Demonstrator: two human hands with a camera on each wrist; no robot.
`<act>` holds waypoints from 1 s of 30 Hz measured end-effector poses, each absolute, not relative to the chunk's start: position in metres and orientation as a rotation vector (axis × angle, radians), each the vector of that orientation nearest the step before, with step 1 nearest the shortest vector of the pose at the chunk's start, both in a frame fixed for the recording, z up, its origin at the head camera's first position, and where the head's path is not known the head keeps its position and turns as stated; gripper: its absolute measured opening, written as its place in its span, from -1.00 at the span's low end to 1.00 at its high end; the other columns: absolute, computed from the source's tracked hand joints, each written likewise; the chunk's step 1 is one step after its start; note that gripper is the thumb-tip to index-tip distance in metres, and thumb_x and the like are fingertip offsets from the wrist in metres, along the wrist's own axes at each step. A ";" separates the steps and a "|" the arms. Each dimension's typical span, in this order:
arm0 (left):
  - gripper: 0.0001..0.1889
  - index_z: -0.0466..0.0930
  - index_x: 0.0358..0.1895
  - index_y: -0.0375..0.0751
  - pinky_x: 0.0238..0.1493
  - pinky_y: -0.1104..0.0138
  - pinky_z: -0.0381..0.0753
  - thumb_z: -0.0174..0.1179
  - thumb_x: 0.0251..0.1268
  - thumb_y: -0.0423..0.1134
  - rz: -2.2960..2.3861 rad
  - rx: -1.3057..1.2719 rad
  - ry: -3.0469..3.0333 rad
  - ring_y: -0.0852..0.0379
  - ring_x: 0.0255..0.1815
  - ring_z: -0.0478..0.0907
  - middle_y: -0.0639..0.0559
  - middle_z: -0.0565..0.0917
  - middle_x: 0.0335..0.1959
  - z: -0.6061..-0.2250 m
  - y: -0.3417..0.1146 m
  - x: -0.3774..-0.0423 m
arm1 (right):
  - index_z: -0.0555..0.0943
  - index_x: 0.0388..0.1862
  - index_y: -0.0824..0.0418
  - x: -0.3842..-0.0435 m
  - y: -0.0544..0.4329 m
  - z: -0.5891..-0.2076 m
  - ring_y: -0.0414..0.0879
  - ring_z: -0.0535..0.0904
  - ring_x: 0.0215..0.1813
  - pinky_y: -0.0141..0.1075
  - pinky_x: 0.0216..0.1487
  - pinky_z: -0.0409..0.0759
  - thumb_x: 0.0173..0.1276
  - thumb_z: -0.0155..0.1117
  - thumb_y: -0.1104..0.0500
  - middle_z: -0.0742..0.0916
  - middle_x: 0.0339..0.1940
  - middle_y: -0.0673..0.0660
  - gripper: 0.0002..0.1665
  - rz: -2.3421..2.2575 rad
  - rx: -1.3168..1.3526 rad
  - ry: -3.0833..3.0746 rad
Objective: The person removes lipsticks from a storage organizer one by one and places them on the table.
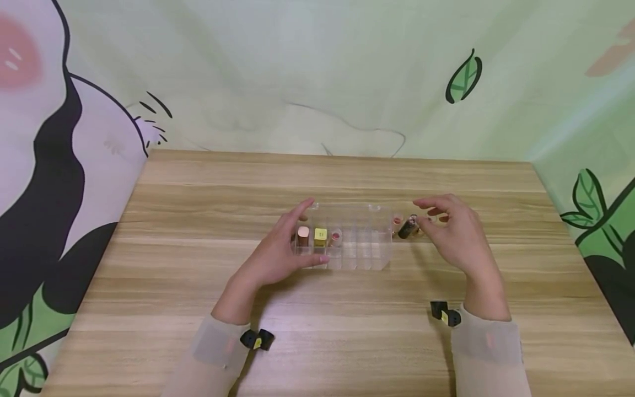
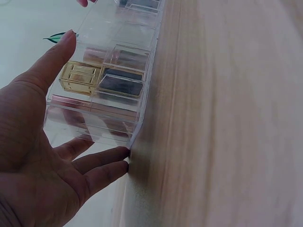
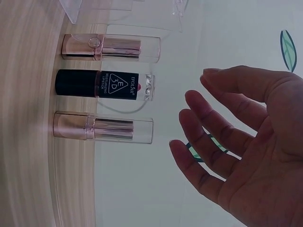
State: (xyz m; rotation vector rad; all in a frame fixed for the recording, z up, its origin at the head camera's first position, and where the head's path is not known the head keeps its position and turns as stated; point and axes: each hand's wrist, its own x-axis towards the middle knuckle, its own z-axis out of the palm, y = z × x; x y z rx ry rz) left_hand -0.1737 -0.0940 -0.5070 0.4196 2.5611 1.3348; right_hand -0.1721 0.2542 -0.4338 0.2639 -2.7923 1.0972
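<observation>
My left hand (image 1: 278, 251) holds the left end of a clear divided organizer (image 1: 367, 248), thumb along the front and fingers at the far and left sides. Its front row contains a lipstick with a rose-brown cap (image 1: 303, 237), a gold-capped lipstick (image 1: 320, 237) and a clear-capped lipstick (image 1: 335, 239). Just right of the organizer, three lipsticks stand upright on the table. The middle one is a black lipstick (image 3: 99, 84), between a pink-gold lipstick (image 3: 111, 48) and a similar pink-gold lipstick (image 3: 104, 127). Beside them hovers my right hand (image 3: 251, 137), its fingers loosely bent and apart from them.
The wood-grain table (image 1: 347, 331) runs back to a pale green wall covering (image 1: 297, 71) with painted leaves. A black-and-white painted figure (image 1: 59, 165) fills the left side. Each sleeve carries a small black wrist device.
</observation>
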 end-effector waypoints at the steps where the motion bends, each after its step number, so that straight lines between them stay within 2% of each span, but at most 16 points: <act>1: 0.24 -0.15 0.66 0.75 0.45 -0.24 0.43 0.65 0.08 0.19 1.336 0.421 2.561 -0.22 0.53 0.41 0.00 0.39 0.48 -0.507 -0.094 -0.174 | 0.74 0.20 0.32 -0.172 0.254 -0.434 0.21 0.66 0.11 0.11 0.13 0.54 0.49 0.36 0.38 0.73 0.17 0.29 -0.67 1.097 0.265 -2.791; 30: 0.24 -0.14 0.67 0.73 0.44 -0.26 0.42 0.66 0.08 0.16 1.335 0.415 2.572 -0.19 0.49 0.43 -0.03 0.40 0.50 -0.508 -0.094 -0.174 | 0.75 0.18 0.30 -0.172 0.246 -0.435 0.20 0.66 0.09 0.12 0.11 0.56 0.47 0.40 0.38 0.73 0.15 0.27 -0.68 1.121 0.308 -2.762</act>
